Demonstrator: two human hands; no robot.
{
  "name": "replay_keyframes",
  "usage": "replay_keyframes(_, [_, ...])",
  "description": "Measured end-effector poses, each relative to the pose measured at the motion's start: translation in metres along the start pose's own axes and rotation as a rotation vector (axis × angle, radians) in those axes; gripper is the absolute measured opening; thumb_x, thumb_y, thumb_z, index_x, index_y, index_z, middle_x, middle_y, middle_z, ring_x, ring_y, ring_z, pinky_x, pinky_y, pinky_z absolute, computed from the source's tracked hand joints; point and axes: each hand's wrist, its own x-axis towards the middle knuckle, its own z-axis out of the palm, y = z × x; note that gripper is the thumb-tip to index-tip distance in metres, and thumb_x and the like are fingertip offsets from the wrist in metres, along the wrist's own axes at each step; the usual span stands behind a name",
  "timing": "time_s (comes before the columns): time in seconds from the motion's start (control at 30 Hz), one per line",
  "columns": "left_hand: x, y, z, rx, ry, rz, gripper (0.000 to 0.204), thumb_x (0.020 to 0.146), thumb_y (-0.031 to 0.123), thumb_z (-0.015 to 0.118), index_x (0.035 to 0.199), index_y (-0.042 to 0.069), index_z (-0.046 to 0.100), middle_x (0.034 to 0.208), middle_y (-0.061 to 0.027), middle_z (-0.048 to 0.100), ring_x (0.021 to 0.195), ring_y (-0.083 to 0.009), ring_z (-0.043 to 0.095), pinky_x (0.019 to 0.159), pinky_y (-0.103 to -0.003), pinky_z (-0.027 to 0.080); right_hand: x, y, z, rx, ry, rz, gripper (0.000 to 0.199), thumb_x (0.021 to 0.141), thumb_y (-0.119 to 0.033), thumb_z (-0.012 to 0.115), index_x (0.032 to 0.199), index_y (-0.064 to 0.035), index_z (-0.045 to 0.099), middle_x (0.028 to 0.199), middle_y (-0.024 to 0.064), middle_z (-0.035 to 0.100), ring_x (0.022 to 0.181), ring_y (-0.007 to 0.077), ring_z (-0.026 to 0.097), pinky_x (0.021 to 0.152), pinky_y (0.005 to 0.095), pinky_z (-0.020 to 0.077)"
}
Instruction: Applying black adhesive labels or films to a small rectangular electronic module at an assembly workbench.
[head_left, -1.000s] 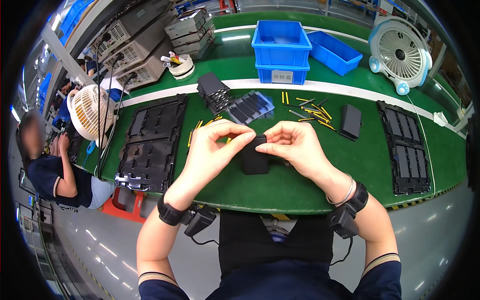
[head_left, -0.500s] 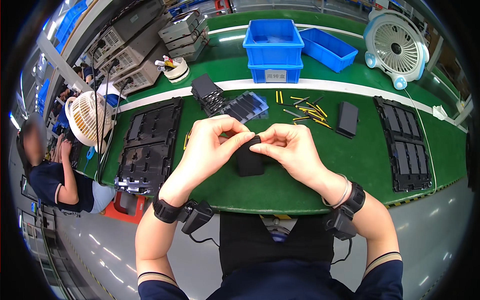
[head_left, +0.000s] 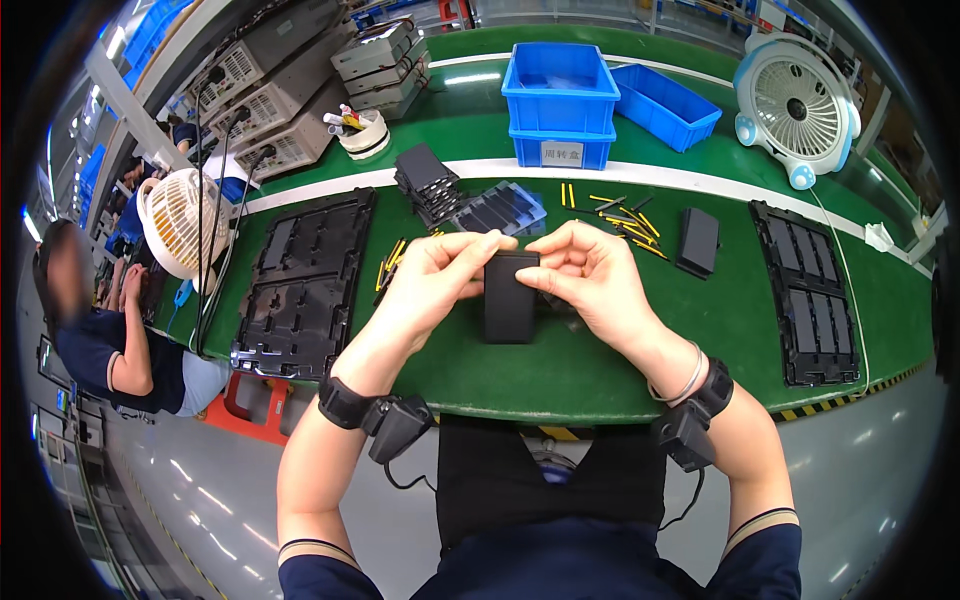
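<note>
You are working at a long green bench (head_left: 560, 370) that is running across the whole view, and since half a second ago your head has been tipping so everything is sitting a little lower and to the right in the picture, while the flat black rectangular part (head_left: 510, 297) has been turning from a slanted hold to standing upright between your hands. Your left hand (head_left: 435, 275) is curling around the part's upper left edge, thumb and forefinger closed on its top corner; your right hand (head_left: 590, 270) is pinching the top right corner in the same way, the other fingers folded loosely behind. The part is being held just above the bench, directly in front of you. To your left a big black moulded tray (head_left: 305, 290) is lying flat, and to your right a narrower black tray (head_left: 812, 300) with filled slots is lying near the edge. Behind your hands two stacked blue bins (head_left: 560, 105) are standing, with a white desk fan (head_left: 797, 105) at the far right and another fan (head_left: 175, 215) at the left. Closer, a stack of black parts (head_left: 425, 180) is sitting beside a clear tray (head_left: 500, 210), a single black part (head_left: 698, 242) is lying apart, and small yellow pins (head_left: 625, 215) are scattering between them. Another person (head_left: 95, 320) is sitting at the far left.
</note>
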Motion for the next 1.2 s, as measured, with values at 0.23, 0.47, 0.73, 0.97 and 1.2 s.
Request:
replay_keyframes(0.23, [-0.011,-0.010,0.003,-0.162,-0.016,0.026,0.033,0.082,0.010,0.067,0.114,0.002,0.059,0.100,-0.0066,0.065,0.086,-0.0096,0.062,0.071,-0.021,0.051,0.000,-0.004,-0.002,0.003,-0.001,0.032,0.018,0.077,-0.001,0.069,0.092,-0.0004,0.058,0.082,0.0062,0.064,0.070,0.0057,0.059,0.064,0.0189,0.0480])
replay_keyframes(0.47, [-0.012,-0.014,0.007,-0.168,0.049,0.061,0.032,0.080,0.005,0.066,0.111,0.002,0.059,0.095,-0.0069,0.065,0.083,-0.0103,0.063,0.068,-0.022,0.054,-0.001,-0.005,-0.001,-0.027,-0.029,-0.003,0.022,0.078,-0.001,0.067,0.099,0.0012,0.059,0.081,0.0053,0.064,0.071,0.0055,0.059,0.065,0.0193,0.0481])
replay_keyframes(0.73, [-0.018,-0.001,0.011,-0.063,0.132,0.094,0.026,0.083,0.011,0.065,0.108,0.002,0.062,0.090,-0.0038,0.066,0.082,-0.0087,0.062,0.067,-0.021,0.052,-0.004,-0.008,0.003,-0.019,0.005,-0.015,0.022,0.078,0.000,0.068,0.098,0.0006,0.058,0.078,0.0039,0.063,0.072,0.0059,0.059,0.066,0.0197,0.0486])
replay_keyframes(0.97, [-0.021,0.009,0.006,0.272,0.190,0.184,0.019,0.088,0.010,0.057,0.097,-0.006,0.064,0.079,-0.0076,0.066,0.074,-0.0111,0.063,0.066,-0.023,0.050,-0.006,-0.012,0.004,-0.056,0.022,-0.034,0.029,0.077,0.000,0.068,0.103,-0.0024,0.056,0.074,0.0003,0.058,0.069,0.0029,0.055,0.063,0.0178,0.0450])
replay_keyframes(1.2, [-0.025,0.014,0.015,0.648,0.246,0.259,0.018,0.088,0.006,0.055,0.100,-0.007,0.062,0.078,-0.0098,0.066,0.074,-0.0133,0.065,0.064,-0.023,0.049,-0.007,-0.004,0.005,-0.188,0.045,-0.048,0.022,0.076,-0.002,0.070,0.098,-0.0031,0.066,0.077,0.0007,0.061,0.069,0.0040,0.056,0.065,0.0192,0.0472])
